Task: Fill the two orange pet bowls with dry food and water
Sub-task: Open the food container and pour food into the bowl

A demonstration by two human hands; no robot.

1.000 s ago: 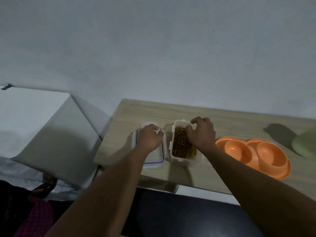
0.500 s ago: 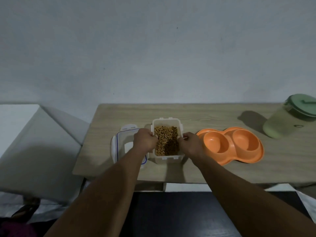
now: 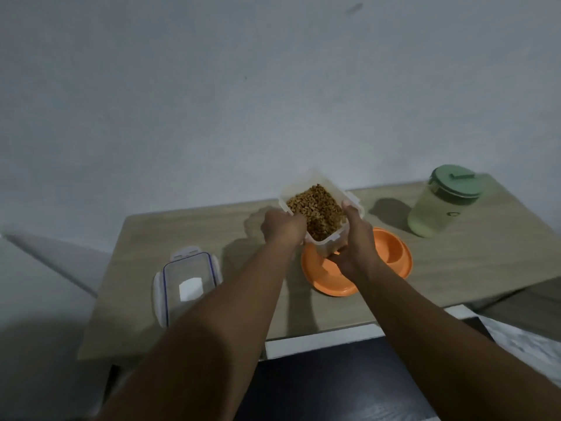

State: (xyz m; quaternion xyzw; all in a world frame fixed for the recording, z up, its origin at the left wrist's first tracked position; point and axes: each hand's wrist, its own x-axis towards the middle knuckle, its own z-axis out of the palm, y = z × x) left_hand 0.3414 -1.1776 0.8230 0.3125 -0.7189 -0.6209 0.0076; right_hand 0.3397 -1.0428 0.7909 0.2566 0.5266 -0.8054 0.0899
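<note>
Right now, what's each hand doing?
Left hand: closed on the clear plastic tub of brown kibble.
Right hand: closed on that tub too.

This looks like a room in a home. A small wood-grain bench [image 3: 188, 238] stands against a plain painted wall [image 3: 212, 86], and household things sit on it: an orange double pet bowl [image 3: 391, 253], a clip-lock food container lid [image 3: 186, 284], and a lidded green jug [image 3: 440, 205]. Pale bedding or a mattress [image 3: 36, 299] lies at left.
</note>
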